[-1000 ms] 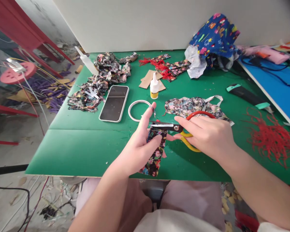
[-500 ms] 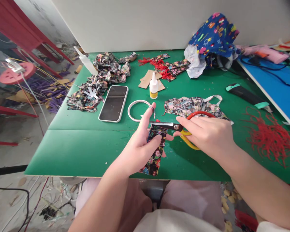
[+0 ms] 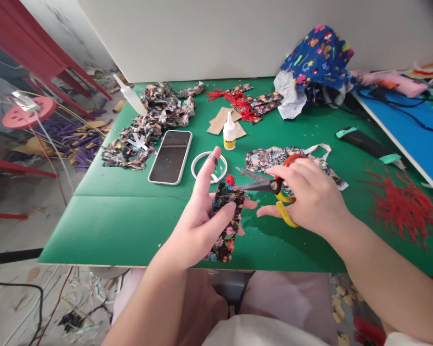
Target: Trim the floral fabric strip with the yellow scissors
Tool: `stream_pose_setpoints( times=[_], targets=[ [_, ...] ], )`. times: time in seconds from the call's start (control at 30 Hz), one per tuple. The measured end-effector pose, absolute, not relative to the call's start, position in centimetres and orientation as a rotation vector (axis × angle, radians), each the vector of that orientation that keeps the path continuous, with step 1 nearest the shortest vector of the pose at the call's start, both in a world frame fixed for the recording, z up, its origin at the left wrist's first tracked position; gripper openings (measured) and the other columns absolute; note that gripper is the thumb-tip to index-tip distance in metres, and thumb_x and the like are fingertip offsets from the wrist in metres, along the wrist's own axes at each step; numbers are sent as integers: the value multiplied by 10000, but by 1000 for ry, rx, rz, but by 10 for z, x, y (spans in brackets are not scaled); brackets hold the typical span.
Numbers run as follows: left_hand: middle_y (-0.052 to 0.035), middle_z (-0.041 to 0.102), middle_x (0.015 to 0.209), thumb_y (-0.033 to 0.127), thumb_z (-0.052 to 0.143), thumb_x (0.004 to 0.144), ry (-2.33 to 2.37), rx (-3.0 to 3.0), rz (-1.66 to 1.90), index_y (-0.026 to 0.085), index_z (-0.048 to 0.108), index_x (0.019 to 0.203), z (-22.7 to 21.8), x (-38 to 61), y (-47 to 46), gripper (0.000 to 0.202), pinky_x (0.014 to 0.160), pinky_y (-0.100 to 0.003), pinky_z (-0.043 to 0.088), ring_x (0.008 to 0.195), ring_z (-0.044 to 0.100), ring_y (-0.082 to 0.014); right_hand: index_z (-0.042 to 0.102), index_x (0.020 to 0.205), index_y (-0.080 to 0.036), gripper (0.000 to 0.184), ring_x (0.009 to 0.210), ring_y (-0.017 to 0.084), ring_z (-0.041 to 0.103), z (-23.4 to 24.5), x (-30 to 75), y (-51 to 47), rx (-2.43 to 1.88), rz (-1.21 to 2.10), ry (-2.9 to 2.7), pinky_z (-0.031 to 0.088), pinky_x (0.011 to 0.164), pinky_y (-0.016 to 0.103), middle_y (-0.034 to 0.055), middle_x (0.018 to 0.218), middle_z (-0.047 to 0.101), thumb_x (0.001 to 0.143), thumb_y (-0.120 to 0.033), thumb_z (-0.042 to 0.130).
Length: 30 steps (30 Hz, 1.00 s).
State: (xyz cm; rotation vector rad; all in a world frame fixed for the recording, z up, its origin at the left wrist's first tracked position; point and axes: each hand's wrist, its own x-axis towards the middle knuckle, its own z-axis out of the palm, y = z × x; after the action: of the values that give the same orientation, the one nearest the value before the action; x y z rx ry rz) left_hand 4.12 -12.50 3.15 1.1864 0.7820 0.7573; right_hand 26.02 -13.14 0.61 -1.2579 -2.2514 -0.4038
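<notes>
Between the thumb and fingers of my left hand is a strip of black floral fabric, held above the front of the table. A small red tuft shows at its top end. My left index finger points up, a dark band around it. My right hand grips scissors with red and yellow handles. Their blades are parted and point left, the lower one at the fabric's top edge. Behind my right hand lies a gathered floral piece with a white loop.
On the green table are a phone, a white tape ring, a glue bottle, crumpled floral cloth and red-tasselled strips. To the right are a black-and-teal cutter and loose red threads.
The scissor blades have gone from nearly closed to parted. My left hand has shifted slightly left with the fabric, and the red tuft at its top now shows more fully.
</notes>
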Motion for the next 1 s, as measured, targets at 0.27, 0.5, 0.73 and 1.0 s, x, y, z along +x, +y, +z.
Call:
stream_pose_setpoints(
  times=[0.27,0.5,0.73,1.0],
  targets=[
    [-16,676,1079,210,514,876,791,1233,720,388,-64,1440,32,41,-126,827,574,-361,605,706,687,-204,662,1026,-142,462,603,138,494,5,261,-134,-1264,-626,-2250,329,549,266,13,647,578,767,-522,616],
    [-11,690,1013,209,526,865,814,1221,712,381,-46,1446,31,44,-126,833,559,-360,608,693,681,-202,676,1028,-148,402,568,119,486,5,260,-135,-1245,-614,-2264,319,541,252,-3,622,581,767,-453,646],
    [9,706,923,192,529,863,817,1195,712,389,-30,1444,31,44,-127,830,545,-335,602,585,645,-155,683,1016,-149,377,554,117,498,5,260,-136,-1244,-636,-2260,311,524,251,-6,618,596,766,-430,651],
    [14,710,904,204,531,865,849,1196,725,396,9,1443,30,43,-126,803,549,-335,602,574,644,-157,674,1039,-158,381,559,126,536,3,260,-135,-1264,-631,-2275,327,526,251,-15,611,594,762,-419,655]
  ],
)
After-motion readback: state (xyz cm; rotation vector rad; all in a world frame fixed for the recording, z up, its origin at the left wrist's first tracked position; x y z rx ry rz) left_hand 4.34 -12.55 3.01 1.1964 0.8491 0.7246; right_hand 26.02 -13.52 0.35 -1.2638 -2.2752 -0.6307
